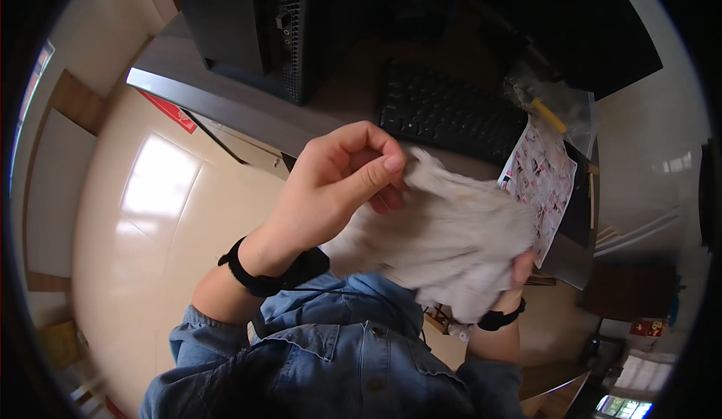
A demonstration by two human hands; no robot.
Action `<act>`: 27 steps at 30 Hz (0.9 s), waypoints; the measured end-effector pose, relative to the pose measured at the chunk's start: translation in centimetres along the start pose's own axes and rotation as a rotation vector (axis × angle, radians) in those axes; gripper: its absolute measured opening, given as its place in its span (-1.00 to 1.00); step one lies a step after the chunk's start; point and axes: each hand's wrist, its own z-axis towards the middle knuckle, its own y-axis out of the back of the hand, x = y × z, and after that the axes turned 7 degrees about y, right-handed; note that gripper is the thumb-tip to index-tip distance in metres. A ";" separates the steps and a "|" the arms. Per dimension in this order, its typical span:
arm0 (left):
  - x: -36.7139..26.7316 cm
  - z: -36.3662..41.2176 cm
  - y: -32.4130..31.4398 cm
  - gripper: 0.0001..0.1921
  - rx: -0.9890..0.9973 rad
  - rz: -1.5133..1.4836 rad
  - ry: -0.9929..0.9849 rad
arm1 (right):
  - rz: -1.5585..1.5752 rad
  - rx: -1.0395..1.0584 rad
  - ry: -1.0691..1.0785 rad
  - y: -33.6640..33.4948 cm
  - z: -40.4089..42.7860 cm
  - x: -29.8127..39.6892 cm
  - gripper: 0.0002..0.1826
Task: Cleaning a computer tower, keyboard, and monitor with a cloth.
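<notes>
A crumpled, off-white cloth hangs between my two hands, in front of the desk and above my lap; motion blurs it. My left hand pinches its upper left corner between thumb and fingertips. At the cloth's lower right edge, my right hand grips it, with most of the fingers hidden behind the fabric. Both wrists wear black bands.
On the dark desk stand a black computer tower, a black keyboard and a dark monitor. A printed sheet and a clear plastic bag with a yellow-handled item lie at the right.
</notes>
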 end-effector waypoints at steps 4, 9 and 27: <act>1.3 0.3 0.9 -0.72 -0.186 1.098 -0.413 | 0.544 -0.075 -0.174 2.3 0.6 4.4 -0.09; 4.6 2.3 2.7 -0.67 -0.266 1.129 -0.628 | -0.738 -0.208 0.052 3.0 5.9 11.7 -0.58; 6.5 4.4 4.2 -0.80 -0.416 1.171 -0.705 | -2.142 0.361 0.139 5.0 19.9 6.2 -0.70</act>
